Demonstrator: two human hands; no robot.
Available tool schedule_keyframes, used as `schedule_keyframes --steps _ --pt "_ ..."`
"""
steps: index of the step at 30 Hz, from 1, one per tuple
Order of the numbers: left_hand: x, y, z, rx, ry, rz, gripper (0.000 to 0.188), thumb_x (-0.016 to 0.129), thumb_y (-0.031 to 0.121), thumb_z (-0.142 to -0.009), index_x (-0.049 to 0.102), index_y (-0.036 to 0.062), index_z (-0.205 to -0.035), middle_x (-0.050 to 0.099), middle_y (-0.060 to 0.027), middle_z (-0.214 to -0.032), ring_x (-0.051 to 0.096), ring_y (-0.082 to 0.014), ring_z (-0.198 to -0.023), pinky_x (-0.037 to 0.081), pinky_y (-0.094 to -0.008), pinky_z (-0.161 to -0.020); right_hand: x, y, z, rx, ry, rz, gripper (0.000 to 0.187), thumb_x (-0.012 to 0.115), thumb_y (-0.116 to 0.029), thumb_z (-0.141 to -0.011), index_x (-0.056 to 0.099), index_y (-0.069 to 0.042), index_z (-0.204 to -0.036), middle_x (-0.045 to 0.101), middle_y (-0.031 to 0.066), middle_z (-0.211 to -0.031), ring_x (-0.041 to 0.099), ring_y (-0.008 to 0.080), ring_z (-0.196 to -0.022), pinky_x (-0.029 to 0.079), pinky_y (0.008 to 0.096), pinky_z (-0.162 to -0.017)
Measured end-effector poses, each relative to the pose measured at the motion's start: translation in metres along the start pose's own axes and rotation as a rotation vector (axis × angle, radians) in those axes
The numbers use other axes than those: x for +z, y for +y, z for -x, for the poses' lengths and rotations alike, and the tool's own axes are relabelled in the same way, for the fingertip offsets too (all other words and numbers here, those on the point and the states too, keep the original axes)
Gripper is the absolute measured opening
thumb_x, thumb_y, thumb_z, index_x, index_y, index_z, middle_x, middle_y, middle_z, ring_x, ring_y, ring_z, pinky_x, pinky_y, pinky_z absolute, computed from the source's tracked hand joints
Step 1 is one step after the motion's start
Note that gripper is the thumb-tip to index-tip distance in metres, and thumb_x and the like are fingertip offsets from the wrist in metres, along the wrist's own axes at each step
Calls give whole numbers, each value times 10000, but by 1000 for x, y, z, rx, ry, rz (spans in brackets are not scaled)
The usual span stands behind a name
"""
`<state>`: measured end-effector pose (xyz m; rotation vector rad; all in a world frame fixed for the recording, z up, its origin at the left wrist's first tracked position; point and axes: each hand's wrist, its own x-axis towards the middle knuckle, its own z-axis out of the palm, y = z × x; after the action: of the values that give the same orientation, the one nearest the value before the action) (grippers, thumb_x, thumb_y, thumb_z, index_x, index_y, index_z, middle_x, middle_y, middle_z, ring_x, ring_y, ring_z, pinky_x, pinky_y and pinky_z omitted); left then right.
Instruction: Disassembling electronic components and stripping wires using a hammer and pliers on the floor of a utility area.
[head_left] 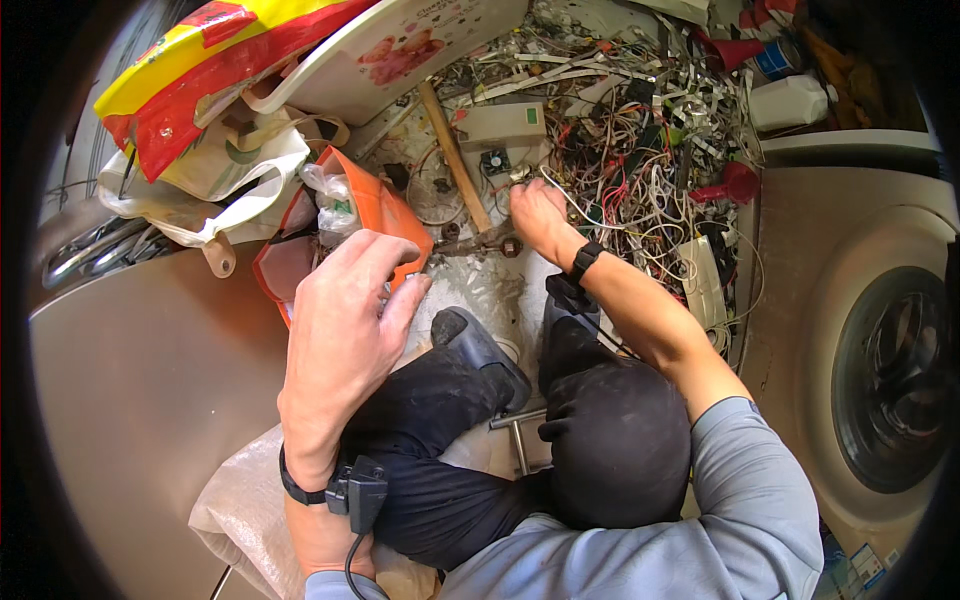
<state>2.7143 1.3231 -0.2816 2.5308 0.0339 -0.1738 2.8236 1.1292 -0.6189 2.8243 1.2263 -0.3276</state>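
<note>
My left hand (350, 325) hovers above my left thigh with its fingers bent and the thumb apart, and nothing shows in it. An orange bag (385, 215) with crumpled clear plastic inside stands just beyond it. My right hand (541, 215) reaches down to the floor at the near edge of a heap of wires and scrap (625, 150). Its fingers are drawn together at a small shiny piece; their tips are mostly hidden, so I cannot tell what they grip. Close by lie a small black square part (494, 162), a wooden handle (455, 155) and a rusty metal tool (485, 244).
A pale box with a green window (502, 124) lies beyond my right hand. On the right stands a front-loading washing machine (850, 330), with a red funnel-shaped piece (735, 184) and a white jug (790, 103) nearby. A large metallic panel (160, 370) and a white cloth bag (215, 180) are on the left.
</note>
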Motion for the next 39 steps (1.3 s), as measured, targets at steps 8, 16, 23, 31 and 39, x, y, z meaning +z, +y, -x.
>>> schedule_keyframes --steps 8,16,23,31,39 --pt "4 0 3 2 -16 -6 223 782 75 -851 684 30 -1047 669 -148 -940 670 -379 -824 534 -437 -718 10 7 9 412 87 -648 206 584 -117 -903 618 52 -1017 667 286 -978 659 469 -954 518 572 -798" --pt "-4 0 10 -7 18 -27 193 779 82 -847 673 25 -998 651 -146 -904 662 -376 -821 535 -432 -720 15 -1 32 240 54 -569 342 633 -144 -902 607 -49 -1229 620 306 -1154 589 464 -1084 497 548 -880" --pt "8 1 2 57 -2 -24 189 765 77 -852 661 19 -998 654 -159 -922 663 -381 -849 535 -446 -734 -16 31 87 476 349 -1385 517 740 -59 -819 563 -64 -1304 628 66 -974 596 160 -825 499 313 -710" --pt "65 -21 -10 -38 -140 80 314 730 159 -884 651 -26 -1125 692 -229 -1006 671 -449 -959 546 -498 -838 -110 15 92 -8 -346 -2550 601 600 -79 -946 444 74 -1506 676 234 -1271 650 294 -1180 514 444 -1038" --pt "80 -11 -17 -406 -286 774 535 687 304 -985 564 -52 -1366 710 -145 -1179 697 -211 -1021 578 -376 -839 -153 -1 99 -128 -242 -2244 608 664 -39 -970 445 59 -1529 640 163 -1380 635 210 -1235 506 373 -1069"
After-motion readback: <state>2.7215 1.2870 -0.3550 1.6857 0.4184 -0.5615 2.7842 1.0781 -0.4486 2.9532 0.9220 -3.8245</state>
